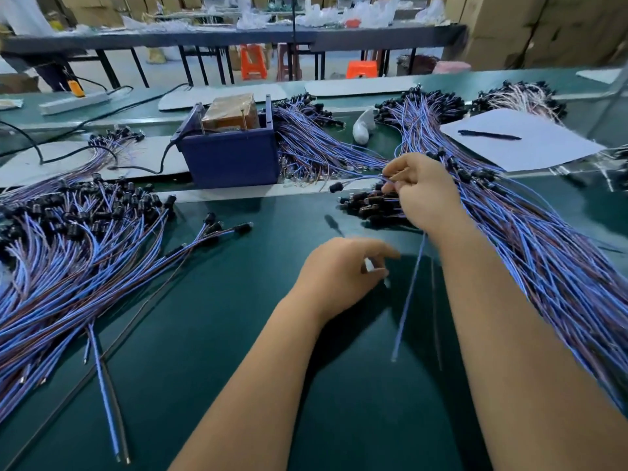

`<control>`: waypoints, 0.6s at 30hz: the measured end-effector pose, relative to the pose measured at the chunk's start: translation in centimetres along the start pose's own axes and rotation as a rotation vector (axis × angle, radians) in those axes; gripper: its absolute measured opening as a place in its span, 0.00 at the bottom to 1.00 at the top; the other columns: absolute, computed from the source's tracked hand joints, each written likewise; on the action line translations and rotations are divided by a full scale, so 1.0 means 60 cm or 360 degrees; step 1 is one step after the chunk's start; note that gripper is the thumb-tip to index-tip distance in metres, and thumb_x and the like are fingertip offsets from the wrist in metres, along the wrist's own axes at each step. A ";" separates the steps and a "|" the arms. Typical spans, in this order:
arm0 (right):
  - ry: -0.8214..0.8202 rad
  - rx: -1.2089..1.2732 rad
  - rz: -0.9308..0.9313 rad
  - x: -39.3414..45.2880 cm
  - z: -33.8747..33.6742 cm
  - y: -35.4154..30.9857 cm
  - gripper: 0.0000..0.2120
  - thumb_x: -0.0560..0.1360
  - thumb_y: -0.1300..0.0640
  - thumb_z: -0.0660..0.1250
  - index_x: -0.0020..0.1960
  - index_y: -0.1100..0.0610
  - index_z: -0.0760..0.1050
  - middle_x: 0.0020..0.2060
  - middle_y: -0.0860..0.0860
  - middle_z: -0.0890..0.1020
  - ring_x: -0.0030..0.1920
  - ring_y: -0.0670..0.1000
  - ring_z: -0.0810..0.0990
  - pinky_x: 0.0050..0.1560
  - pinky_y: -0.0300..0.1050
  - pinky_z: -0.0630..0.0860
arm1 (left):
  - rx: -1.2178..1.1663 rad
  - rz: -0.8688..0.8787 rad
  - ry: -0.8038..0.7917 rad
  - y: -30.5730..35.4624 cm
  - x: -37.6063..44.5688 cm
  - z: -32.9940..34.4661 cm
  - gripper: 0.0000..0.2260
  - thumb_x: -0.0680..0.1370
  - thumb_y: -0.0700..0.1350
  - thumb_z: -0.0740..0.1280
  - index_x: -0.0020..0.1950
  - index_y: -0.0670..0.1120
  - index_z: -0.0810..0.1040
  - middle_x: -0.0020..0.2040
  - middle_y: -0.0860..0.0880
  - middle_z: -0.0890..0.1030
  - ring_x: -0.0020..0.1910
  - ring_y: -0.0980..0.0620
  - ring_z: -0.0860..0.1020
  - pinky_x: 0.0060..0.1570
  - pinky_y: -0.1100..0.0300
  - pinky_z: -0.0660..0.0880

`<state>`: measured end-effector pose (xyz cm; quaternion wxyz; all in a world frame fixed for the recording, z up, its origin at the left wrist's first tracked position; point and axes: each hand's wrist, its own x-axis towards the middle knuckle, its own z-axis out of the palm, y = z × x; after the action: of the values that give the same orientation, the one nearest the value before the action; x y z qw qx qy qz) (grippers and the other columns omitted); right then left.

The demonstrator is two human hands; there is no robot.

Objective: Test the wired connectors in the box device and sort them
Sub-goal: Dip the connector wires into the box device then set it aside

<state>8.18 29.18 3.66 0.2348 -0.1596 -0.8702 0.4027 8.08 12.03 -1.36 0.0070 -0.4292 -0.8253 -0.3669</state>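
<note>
Bench: green mat (210, 351) fills the lower half of the frame, with a second long table and stacked cartons across the top.
Untested heap: big fan of blue-and-brown wires (530, 253) runs down the right side, its black plugs bunched near the middle right, just under my right hand.
Sorted heap: another fan of wires (68, 253) lies at the left, plugs pointing toward the centre, well apart from the right heap.
Tester: blue box (231, 158) sits upper centre, open at the top, with a brown block inside and its cord trailing off left.
Paper and pen: white sheet (523, 141) at the upper right, a dark pen lying on it.
Right hand: my right hand (423, 192) is at middle right, fingers curled and pinching one wire (360, 181) near its plug end; the black plug sticks out to the left, and a loose tail hangs down toward the bottom of the frame.
Left hand: my left hand (339, 270) hovers in the centre, fingers loosely curled; something small and pale shows at the fingertips, but I cannot tell whether I am holding it.
Step, as I judge it: lift this one wire clear of the heap and take it to the box.
Doing it well: keep the pinch close behind the plug, let my left hand catch the hanging tail so it doesn't snag its neighbours, and keep the two heaps from mixing.
</note>
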 end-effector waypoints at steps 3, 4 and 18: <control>0.0070 -0.0148 -0.0002 0.009 -0.049 0.011 0.17 0.77 0.70 0.54 0.49 0.52 0.75 0.43 0.52 0.83 0.41 0.40 0.79 0.41 0.41 0.72 | -0.0066 -0.0108 0.0022 -0.006 -0.003 -0.004 0.11 0.75 0.43 0.70 0.53 0.58 0.82 0.39 0.61 0.79 0.35 0.62 0.73 0.46 0.56 0.77; 0.0091 -0.0196 0.0013 0.011 -0.060 0.015 0.17 0.76 0.70 0.55 0.48 0.52 0.75 0.43 0.51 0.82 0.42 0.39 0.80 0.43 0.42 0.74 | -0.0082 -0.0135 0.0046 -0.008 -0.003 -0.006 0.10 0.76 0.43 0.69 0.52 0.58 0.82 0.38 0.62 0.78 0.35 0.62 0.74 0.45 0.56 0.77; -0.0030 -0.0300 -0.0212 -0.056 0.138 -0.076 0.17 0.74 0.65 0.59 0.58 0.54 0.78 0.57 0.56 0.80 0.60 0.58 0.74 0.60 0.52 0.70 | 0.0156 -0.0752 0.0747 -0.050 -0.002 -0.059 0.12 0.76 0.39 0.62 0.56 0.49 0.81 0.57 0.49 0.76 0.52 0.48 0.76 0.47 0.58 0.69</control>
<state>6.14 19.60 1.56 0.2367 -0.1189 -0.9150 0.3041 4.92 8.69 -0.62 0.1323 -0.1289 -0.8944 -0.4073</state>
